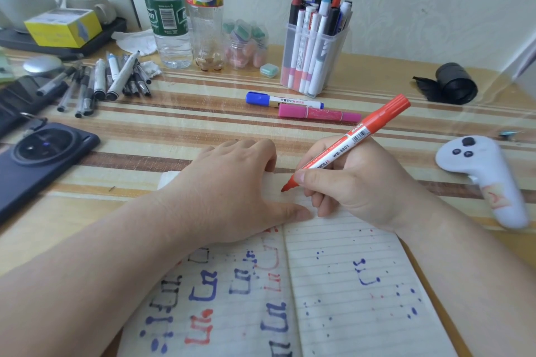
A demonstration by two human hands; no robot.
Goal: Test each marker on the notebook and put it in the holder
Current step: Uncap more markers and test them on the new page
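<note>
Pressing a flat left hand [232,188] on the notebook [348,269] to steady it, a person pinches a red marker [348,142] in the right hand [356,182] — tip at the page's top for testing — the marker holder [314,61] standing well beyond.

One red marker [356,136], one blue marker [282,100], one pink marker [319,115] — plus two bottles [168,23], one holder [333,46], one notebook [348,284].

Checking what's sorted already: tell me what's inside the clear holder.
The holder is packed with upright markers, mostly white barrels with red, pink, black and blue ends. The back ones are hidden behind the front ones, so no exact count.
</note>
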